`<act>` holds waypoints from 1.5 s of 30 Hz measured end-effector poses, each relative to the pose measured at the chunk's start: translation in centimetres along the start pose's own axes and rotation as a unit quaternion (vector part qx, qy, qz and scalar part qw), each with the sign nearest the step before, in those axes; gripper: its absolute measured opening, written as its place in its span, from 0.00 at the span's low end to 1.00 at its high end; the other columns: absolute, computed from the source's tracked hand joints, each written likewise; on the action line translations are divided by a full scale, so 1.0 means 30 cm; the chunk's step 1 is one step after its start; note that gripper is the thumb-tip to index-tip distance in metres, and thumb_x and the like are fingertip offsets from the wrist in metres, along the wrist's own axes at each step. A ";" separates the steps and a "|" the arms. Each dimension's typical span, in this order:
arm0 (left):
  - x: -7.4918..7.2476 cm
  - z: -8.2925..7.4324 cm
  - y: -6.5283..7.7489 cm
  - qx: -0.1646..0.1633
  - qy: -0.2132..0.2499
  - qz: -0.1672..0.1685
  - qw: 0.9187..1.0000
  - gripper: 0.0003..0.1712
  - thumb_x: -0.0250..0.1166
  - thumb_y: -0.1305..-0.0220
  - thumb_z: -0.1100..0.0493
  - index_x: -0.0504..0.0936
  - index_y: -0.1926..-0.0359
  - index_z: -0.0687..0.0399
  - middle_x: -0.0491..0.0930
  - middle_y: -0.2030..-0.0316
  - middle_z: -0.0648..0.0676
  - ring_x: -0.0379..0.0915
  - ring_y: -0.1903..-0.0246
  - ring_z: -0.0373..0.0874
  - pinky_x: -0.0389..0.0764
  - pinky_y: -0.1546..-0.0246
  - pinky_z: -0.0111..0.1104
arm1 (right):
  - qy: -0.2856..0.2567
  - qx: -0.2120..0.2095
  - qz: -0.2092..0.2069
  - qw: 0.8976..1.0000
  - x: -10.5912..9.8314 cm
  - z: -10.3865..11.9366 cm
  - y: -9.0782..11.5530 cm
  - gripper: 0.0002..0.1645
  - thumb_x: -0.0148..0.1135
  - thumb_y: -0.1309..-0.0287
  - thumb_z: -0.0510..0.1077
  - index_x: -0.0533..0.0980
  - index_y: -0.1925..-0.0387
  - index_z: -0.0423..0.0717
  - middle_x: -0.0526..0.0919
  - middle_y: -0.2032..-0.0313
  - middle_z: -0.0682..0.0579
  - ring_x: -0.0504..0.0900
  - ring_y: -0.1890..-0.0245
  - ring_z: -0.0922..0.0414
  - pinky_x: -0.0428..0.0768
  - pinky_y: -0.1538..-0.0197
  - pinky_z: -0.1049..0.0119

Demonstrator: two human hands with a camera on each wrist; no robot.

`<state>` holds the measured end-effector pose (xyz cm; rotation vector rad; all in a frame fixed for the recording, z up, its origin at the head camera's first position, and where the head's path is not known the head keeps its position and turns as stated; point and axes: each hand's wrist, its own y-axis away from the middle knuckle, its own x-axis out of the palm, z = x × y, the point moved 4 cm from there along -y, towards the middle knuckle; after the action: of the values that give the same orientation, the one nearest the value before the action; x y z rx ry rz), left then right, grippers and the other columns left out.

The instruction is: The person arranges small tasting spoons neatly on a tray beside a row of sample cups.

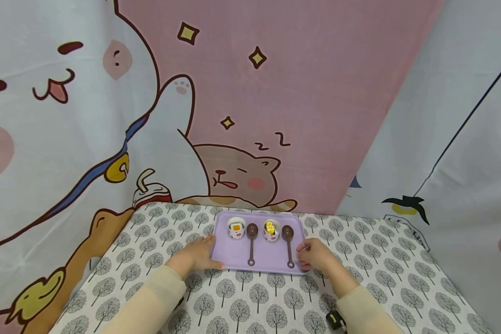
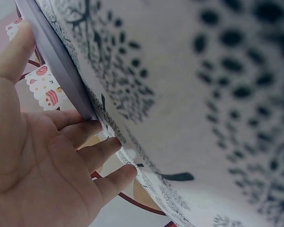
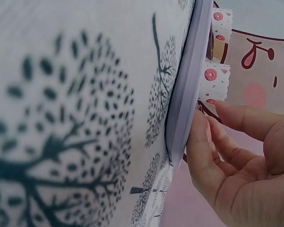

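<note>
A lilac tray [image 1: 234, 255] lies on the patterned cloth between both hands. On it stand two scalloped paper cups, the left cup [image 1: 236, 234] with a white piece bearing an orange square, the right cup [image 1: 271, 236] with yellow pieces. Beside each cup lies a brown spoon: the left spoon [image 1: 252, 243] and the right spoon [image 1: 289, 246], ring ends toward me. My left hand [image 1: 198, 254] touches the tray's left edge, fingers extended and thumb near the front corner. Loosely bent, the fingers of my right hand [image 1: 315, 255] are at the right rim, near the right spoon's handle.
A white cloth [image 1: 242, 301] printed with grey trees covers the table. Behind it hangs a curtain [image 1: 317, 116] with cartoon animals. A small black device [image 1: 335, 319] sits by the right wrist.
</note>
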<state>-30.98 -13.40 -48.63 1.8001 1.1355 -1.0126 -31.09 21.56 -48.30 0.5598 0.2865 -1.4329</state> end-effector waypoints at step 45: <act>0.008 -0.024 0.042 0.029 -0.057 -0.025 0.998 0.55 0.65 0.39 0.33 0.61 0.28 0.71 0.60 0.28 0.70 0.57 0.30 0.66 0.59 0.31 0.61 | 0.050 -0.022 -0.008 0.998 -0.054 0.018 0.062 0.05 0.65 0.41 0.34 0.78 0.65 0.33 0.77 0.73 0.45 0.80 0.75 0.53 0.87 0.69 0.57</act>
<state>-29.58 -13.08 -48.33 1.7430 1.0972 -1.1736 -29.55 22.72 -46.67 0.5950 0.4021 -1.4128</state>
